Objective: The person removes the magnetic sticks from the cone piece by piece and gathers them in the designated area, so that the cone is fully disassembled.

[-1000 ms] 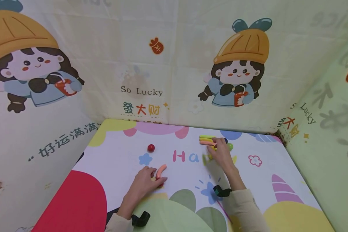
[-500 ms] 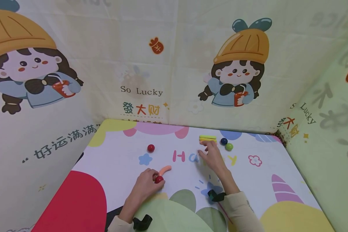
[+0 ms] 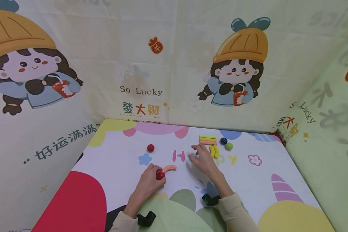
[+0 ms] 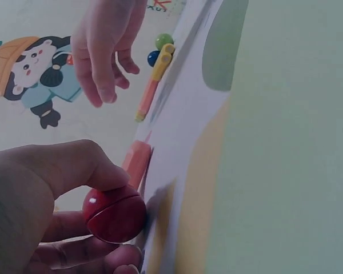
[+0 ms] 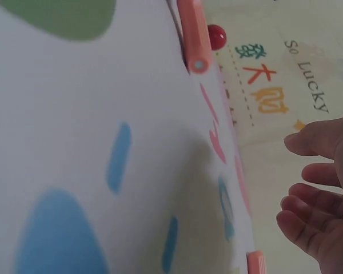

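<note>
My left hand [image 3: 148, 181] pinches a glossy red ball [image 3: 160, 175] near the middle of the table. In the left wrist view, the thumb and fingers close around this ball [image 4: 115, 216], which has a groove across it. A curved salmon-pink stick [image 3: 170, 167] starts at the ball and bends away to the right. My right hand [image 3: 204, 160] hovers over the printed letters, fingers apart and loosely bent. Nothing is between those fingers in the right wrist view, where the curved stick [image 5: 194, 34] lies farther off.
Straight sticks lie side by side at the back: green [image 3: 207, 137], yellow [image 3: 207, 140] and pink [image 3: 207, 142]. Before them are curved yellow sticks [image 3: 214, 151]. Right of these sit a navy ball [image 3: 224, 140] and a green ball [image 3: 229, 146]. Another red ball [image 3: 150, 148] stands back left.
My right hand has drawn away from the sticks, leftward and toward me, uncovering the curved yellow ones. The curved pink stick has swung rightward at the red ball in my left hand.
</note>
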Available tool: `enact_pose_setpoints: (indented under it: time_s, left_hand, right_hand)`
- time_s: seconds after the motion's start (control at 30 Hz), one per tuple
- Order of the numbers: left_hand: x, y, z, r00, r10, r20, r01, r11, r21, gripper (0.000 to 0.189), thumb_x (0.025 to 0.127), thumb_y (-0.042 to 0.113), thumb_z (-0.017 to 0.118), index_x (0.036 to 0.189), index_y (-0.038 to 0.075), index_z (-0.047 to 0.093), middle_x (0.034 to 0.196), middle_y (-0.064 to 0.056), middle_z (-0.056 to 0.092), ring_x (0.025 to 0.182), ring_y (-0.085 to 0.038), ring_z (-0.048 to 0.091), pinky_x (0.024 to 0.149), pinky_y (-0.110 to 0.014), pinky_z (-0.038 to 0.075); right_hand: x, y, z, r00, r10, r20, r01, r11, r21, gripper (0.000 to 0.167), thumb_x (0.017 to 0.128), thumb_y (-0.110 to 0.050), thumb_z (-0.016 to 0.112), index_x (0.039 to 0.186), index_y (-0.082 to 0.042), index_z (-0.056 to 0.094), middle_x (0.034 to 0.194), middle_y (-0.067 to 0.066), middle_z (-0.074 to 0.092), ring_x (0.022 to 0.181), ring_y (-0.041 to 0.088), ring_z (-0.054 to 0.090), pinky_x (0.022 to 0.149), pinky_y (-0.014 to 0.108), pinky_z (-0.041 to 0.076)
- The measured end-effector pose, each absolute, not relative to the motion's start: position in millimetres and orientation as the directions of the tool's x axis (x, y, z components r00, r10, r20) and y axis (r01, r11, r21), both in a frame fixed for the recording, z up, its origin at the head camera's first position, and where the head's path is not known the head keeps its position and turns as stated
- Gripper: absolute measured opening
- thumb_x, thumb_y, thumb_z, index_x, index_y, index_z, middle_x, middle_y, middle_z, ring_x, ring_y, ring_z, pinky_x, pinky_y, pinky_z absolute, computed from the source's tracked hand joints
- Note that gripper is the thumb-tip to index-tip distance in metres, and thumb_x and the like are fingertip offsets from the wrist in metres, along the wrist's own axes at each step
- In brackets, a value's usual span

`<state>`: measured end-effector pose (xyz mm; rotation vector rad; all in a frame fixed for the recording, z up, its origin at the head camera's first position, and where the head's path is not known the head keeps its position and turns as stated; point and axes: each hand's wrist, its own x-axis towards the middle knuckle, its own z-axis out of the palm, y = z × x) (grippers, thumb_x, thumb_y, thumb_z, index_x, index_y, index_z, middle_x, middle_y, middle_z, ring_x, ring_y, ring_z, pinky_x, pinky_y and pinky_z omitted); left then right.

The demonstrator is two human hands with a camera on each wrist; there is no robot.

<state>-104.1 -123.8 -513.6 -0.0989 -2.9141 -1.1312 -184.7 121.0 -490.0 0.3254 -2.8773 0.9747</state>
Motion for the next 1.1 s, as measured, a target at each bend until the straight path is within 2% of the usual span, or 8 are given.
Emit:
enact_pose_setpoints:
  time_s: [0.23,0.47,0.63,0.7,0.8,0.93,1.03,1.1]
  left_hand:
    - [-109,-119,-516,-0.997,0.055,0.045,0.071,0.733,0.677,0.038,0.079,0.019,0.077,0.113,0.006,0.068,0.102,-0.006,0.057,0.087,-0.016,0.055,0.074,-0.03,0.059]
    - [-115,-116,-519,-0.994,0.072,0.079,0.106,0.732,0.673,0.034,0.082,0.018,0.076,0.113,0.006,0.069,0.101,-0.006,0.055,0.085,-0.016,0.053,0.075,-0.03,0.058]
    - [-118,-113,-520,-0.993,0.075,0.086,0.114,0.712,0.693,0.034,0.082,0.018,0.076,0.113,0.006,0.069,0.103,-0.006,0.055,0.088,-0.016,0.054,0.077,-0.032,0.059]
    - [-119,-111,-520,-0.992,0.075,0.099,0.123,0.702,0.701,0.034,0.082,0.017,0.077,0.113,0.006,0.069,0.104,-0.006,0.056,0.089,-0.017,0.054,0.078,-0.033,0.059]
    - [-120,-110,-522,-0.99,0.076,0.122,0.14,0.697,0.703,0.033,0.082,0.017,0.077,0.112,0.006,0.069,0.103,-0.005,0.056,0.089,-0.016,0.055,0.079,-0.032,0.059]
    - [-121,-110,-524,-0.985,0.084,0.149,0.165,0.701,0.694,0.032,0.081,0.016,0.077,0.11,0.005,0.07,0.102,-0.004,0.057,0.087,-0.014,0.055,0.079,-0.03,0.059]
    - [-121,-111,-526,-0.983,0.087,0.161,0.176,0.698,0.695,0.033,0.08,0.016,0.078,0.11,0.005,0.07,0.102,-0.004,0.058,0.086,-0.013,0.056,0.079,-0.03,0.059]
    - [-121,-111,-527,-0.983,0.086,0.164,0.178,0.69,0.701,0.034,0.08,0.017,0.079,0.111,0.005,0.07,0.103,-0.004,0.058,0.087,-0.012,0.057,0.08,-0.03,0.06]
  right_hand:
    - [-178,108,-496,-0.961,-0.239,0.139,-0.274,0.759,-0.591,0.045,0.09,-0.024,0.074,0.13,-0.008,0.062,0.124,0.008,0.058,0.103,0.021,0.059,0.089,0.036,0.059]
    - [-175,99,-502,-0.929,-0.333,0.162,-0.364,0.739,-0.567,0.045,0.089,-0.024,0.075,0.128,-0.007,0.062,0.121,0.008,0.058,0.1,0.018,0.058,0.088,0.035,0.058]
    - [-172,91,-504,-0.906,-0.404,0.127,-0.403,0.731,-0.55,0.047,0.089,-0.026,0.075,0.13,-0.008,0.061,0.118,0.007,0.057,0.1,0.016,0.055,0.09,0.035,0.057]
    - [-171,87,-506,-0.897,-0.427,0.116,-0.417,0.727,-0.545,0.048,0.089,-0.026,0.074,0.131,-0.007,0.061,0.119,0.009,0.057,0.104,0.019,0.056,0.094,0.038,0.056]
    - [-169,82,-508,-0.887,-0.45,0.1,-0.43,0.729,-0.533,0.047,0.091,-0.027,0.073,0.132,-0.007,0.06,0.128,0.014,0.058,0.121,0.03,0.056,0.102,0.046,0.053]
    - [-167,76,-510,-0.889,-0.454,0.06,-0.416,0.744,-0.522,0.045,0.092,-0.029,0.073,0.131,-0.01,0.062,0.135,0.014,0.059,0.143,0.037,0.043,0.111,0.05,0.045]
    - [-168,73,-512,-0.88,-0.471,0.059,-0.434,0.747,-0.503,0.042,0.091,-0.029,0.074,0.128,-0.011,0.064,0.13,0.01,0.061,0.141,0.034,0.045,0.111,0.048,0.045]
    - [-168,71,-512,-0.868,-0.492,0.071,-0.46,0.74,-0.491,0.039,0.09,-0.028,0.074,0.124,-0.011,0.066,0.125,0.008,0.062,0.131,0.029,0.053,0.108,0.044,0.049]
